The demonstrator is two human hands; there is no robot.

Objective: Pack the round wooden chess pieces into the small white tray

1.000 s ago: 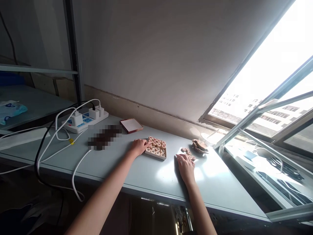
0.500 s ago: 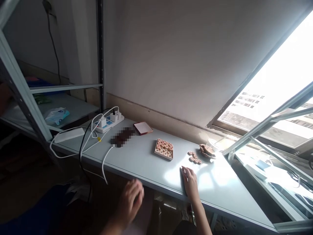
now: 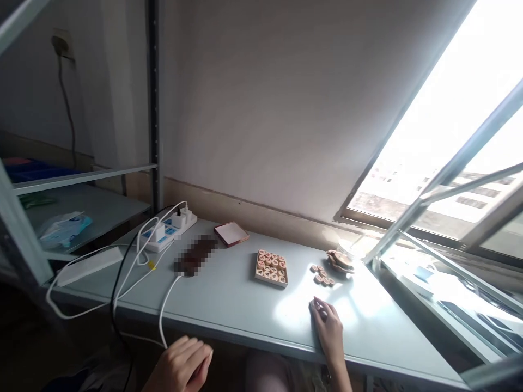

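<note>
My right hand (image 3: 327, 329) rests on the desk top near its front edge, in a bright patch of sunlight. Its thumb and fingers are closed on a small round wooden Chinese chess piece (image 3: 322, 314), partly hidden by the fingers. Beyond it lie several loose chess pieces (image 3: 324, 280) in a small cluster. To their left, a square box (image 3: 271, 282) holds rows of round pieces with red and dark characters. My left hand (image 3: 183, 362) is curled closed in front of the desk's edge; nothing shows in it, and its palm is hidden.
A box lid (image 3: 231, 234) lies near the wall. Left of it are a blurred-out dark object (image 3: 196, 257), a white power strip (image 3: 163, 237) and loose cables. A brown, shell-like dish (image 3: 340, 261) stands behind the loose pieces. Metal frame posts (image 3: 392, 234) flank the desk.
The camera view has tilted and turned, so the desk sits lower. My left hand has moved left and down and is more curled. My right hand stays near the loose pieces, still pinching the piece.
</note>
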